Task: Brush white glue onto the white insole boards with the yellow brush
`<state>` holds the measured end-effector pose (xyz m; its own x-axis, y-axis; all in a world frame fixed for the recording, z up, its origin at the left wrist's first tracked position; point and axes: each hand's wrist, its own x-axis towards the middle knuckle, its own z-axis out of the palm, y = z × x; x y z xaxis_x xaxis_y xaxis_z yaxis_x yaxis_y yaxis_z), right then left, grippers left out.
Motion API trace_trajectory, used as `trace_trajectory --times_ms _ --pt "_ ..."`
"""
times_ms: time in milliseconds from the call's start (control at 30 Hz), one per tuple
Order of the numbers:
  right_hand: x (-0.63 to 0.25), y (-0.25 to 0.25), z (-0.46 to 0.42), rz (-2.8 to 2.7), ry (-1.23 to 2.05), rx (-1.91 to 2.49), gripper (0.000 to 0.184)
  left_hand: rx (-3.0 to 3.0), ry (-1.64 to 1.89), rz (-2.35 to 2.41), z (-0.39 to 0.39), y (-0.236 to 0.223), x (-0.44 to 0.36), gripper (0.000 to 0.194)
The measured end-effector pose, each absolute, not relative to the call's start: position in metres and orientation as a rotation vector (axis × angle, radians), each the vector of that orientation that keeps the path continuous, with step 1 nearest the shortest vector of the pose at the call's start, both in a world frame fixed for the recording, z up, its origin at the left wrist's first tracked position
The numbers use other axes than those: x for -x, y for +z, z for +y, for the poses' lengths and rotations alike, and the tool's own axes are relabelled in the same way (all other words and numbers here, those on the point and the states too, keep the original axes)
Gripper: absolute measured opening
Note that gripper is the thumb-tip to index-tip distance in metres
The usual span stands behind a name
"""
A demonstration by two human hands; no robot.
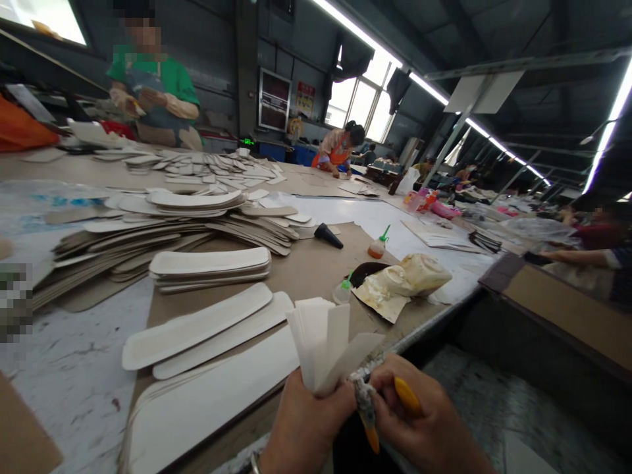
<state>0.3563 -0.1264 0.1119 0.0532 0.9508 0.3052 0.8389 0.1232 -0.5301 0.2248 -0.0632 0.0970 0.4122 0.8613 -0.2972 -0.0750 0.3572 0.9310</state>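
Note:
My left hand (316, 415) is closed around a fanned bundle of narrow white card strips (311, 336), one strip splayed out to the right. Beside it, almost touching, my right hand (419, 408) grips a yellow-handled tool (407, 395). Part of that tool is crusted with greyish-white residue, and its exact kind is hard to make out. Left of my hands lie long white card pieces with rounded corners (212, 401). Just beyond the strips stands a small clear bottle with a green nozzle (342, 291).
Stacks of curved card pieces (148, 243) cover the table's left. A residue-crusted container (424, 273), a bottle of orange liquid (378, 245) and a black cone-shaped piece (328, 236) lie ahead. The table edge (444, 316) runs along my right. Other people work around the tables.

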Motion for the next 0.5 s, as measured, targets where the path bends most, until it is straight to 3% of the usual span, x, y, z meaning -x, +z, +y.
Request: trace_trajectory --times_ms 167,367,500 --pt "-0.358 0.105 -0.131 -1.717 0.191 1.732 0.01 -0.977 0.773 0.984 -0.069 0.088 -0.228 0.015" --pt "-0.363 0.089 -0.133 -1.566 0.487 1.849 0.017 -0.949 0.694 0.996 -0.067 0.072 -0.235 0.018" --pt "-0.362 0.084 -0.131 -1.648 0.478 1.851 0.013 -0.989 0.661 1.063 -0.064 0.072 -0.238 0.018"
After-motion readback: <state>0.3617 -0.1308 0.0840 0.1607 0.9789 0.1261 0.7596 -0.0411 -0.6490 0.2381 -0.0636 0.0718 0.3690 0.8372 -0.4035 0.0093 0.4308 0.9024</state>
